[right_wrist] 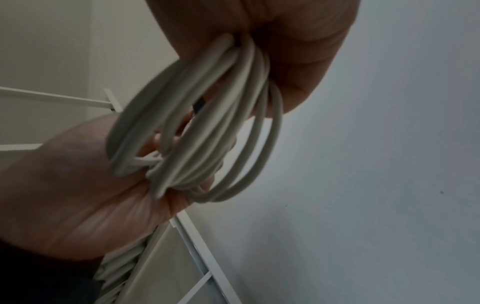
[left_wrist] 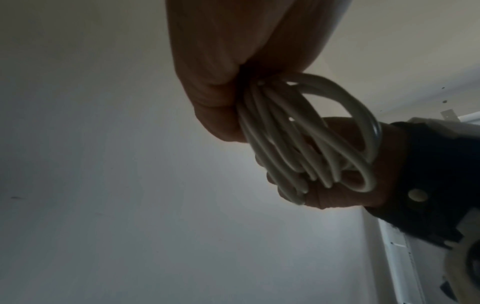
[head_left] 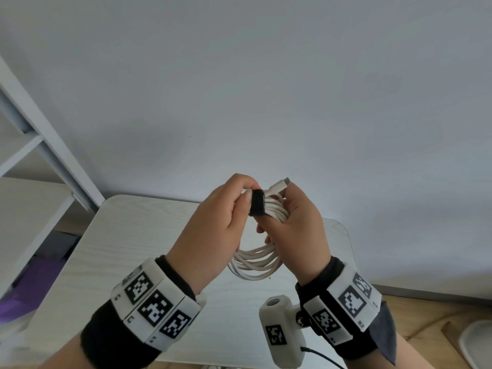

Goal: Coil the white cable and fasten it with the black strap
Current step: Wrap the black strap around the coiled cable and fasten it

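Observation:
Both hands hold the coiled white cable (head_left: 255,262) in the air above the small table. The black strap (head_left: 257,203) wraps around the top of the coil. My left hand (head_left: 226,211) pinches the coil at the strap, thumb pressed beside it. My right hand (head_left: 298,217) curls round the coil just right of the strap, thumb under the strap. A white plug (head_left: 282,182) sticks out above the right fingers. The loops (left_wrist: 311,139) hang between both palms in the left wrist view, and the right wrist view shows the loops (right_wrist: 207,123) too.
A light wooden table (head_left: 133,249) lies below the hands, against a plain white wall. A white shelf frame (head_left: 48,139) stands at the left. Wooden floor and a pale object (head_left: 476,339) show at the lower right.

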The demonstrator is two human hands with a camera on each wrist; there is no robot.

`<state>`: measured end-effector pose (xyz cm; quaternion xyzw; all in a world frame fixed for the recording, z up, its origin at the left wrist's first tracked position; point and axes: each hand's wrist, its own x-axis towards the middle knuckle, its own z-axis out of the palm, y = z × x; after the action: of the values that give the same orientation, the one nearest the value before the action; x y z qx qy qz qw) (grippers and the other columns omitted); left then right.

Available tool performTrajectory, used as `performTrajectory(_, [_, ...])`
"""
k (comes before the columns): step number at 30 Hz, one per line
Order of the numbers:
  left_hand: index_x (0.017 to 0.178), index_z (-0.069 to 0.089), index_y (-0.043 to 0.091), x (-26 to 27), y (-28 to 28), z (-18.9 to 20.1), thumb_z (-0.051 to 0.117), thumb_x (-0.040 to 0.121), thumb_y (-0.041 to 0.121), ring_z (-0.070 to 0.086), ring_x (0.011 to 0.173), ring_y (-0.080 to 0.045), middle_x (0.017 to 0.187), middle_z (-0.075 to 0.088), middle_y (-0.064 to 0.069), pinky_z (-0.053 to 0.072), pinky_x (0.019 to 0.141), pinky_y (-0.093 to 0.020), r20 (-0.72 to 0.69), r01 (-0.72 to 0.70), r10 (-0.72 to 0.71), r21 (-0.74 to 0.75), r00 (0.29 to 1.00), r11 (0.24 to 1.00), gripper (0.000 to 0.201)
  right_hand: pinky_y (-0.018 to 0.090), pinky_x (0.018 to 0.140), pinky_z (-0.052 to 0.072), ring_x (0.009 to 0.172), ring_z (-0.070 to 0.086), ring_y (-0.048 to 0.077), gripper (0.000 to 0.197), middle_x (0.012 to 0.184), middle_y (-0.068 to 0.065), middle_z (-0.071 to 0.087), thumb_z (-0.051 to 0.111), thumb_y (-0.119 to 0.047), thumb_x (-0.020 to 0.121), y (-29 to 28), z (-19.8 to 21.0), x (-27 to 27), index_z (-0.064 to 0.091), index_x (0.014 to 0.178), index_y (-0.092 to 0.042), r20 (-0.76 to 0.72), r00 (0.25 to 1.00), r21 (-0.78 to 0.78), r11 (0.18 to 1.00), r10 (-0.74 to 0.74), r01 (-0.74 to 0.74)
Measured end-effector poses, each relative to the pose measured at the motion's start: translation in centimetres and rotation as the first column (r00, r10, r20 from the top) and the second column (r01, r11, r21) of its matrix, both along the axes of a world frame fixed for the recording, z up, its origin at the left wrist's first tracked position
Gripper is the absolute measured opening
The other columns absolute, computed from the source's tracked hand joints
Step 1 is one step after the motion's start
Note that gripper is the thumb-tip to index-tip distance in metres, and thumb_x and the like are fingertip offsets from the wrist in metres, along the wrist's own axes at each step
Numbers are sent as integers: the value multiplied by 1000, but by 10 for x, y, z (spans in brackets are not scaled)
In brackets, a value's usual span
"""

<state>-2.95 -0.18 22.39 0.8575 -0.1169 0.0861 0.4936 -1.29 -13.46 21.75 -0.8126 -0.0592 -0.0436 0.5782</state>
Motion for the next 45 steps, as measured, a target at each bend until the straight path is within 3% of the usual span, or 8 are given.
performTrajectory(2, [101,48,29,-1,0,0,31,97,28,50,44,-7,58,57,26,41,48,-14,-43,16,-16,-8,999,1000,17,33,48,50,46,57,7,16,63,6,64,68,-17,76,0,-1,-1,55,82,-9,11,1000,-11,1000,-7,7])
performTrajectory(9, [97,57,26,-1,-2,3,41,95,23,45,45,-12,70,62,-6,45,51,-34,-152,-14,-32,-295,988,955,16,46,52,52,56,58,30,17,65,7,60,67,-19,77,-1,-3,-1,53,79,-11,90,995,-61,997,-48,53])
performTrajectory(16, [96,60,21,1,-1,-6,52,92,13,37,41,-14,83,64,9,37,47,-30,-219,-130,15,-523,976,842,12,47,55,52,54,58,24,26,67,3,60,70,-21,76,2,-6,-2,49,91,-14,10,1000,-32,999,14,-14])
performTrajectory(20, [95,62,19,3,3,-8,53,91,15,39,43,-13,85,66,4,39,47,-30,-240,-134,15,-487,971,863,11,36,66,54,69,58,15,68,102,-3,56,71,-12,72,-2,-11,-7,32,123,-36,108,989,-3,994,105,-105])
performTrajectory(23, [94,63,15,5,4,-10,53,91,15,40,43,-12,78,65,2,40,47,-30,-246,-131,12,-472,969,872,10,15,84,46,99,52,-1,59,112,-9,51,70,-16,75,-6,-12,-3,43,126,-30,261,953,-191,976,152,-103])
performTrajectory(29, [92,65,12,8,5,-13,56,90,15,58,54,-13,67,65,4,51,57,-22,-254,-108,-17,-470,967,876,10,33,56,57,75,61,10,29,92,-9,63,72,-21,74,-8,-16,-3,62,101,-24,165,981,-78,993,104,-92])
performTrajectory(34, [93,66,20,14,8,-24,58,89,13,69,76,-7,88,71,4,53,76,-21,-233,-12,-71,-335,970,942,12,25,48,54,66,63,9,20,76,-4,67,71,-11,75,-10,-27,0,62,90,-21,58,997,1,999,41,-41])
performTrajectory(45, [85,67,16,24,6,-81,67,82,17,68,89,-18,90,73,-4,52,90,-42,-454,-129,-41,-338,890,932,3,24,49,53,58,62,12,14,76,3,67,71,-13,77,-5,-84,5,64,87,-17,-201,980,54,999,13,-2])
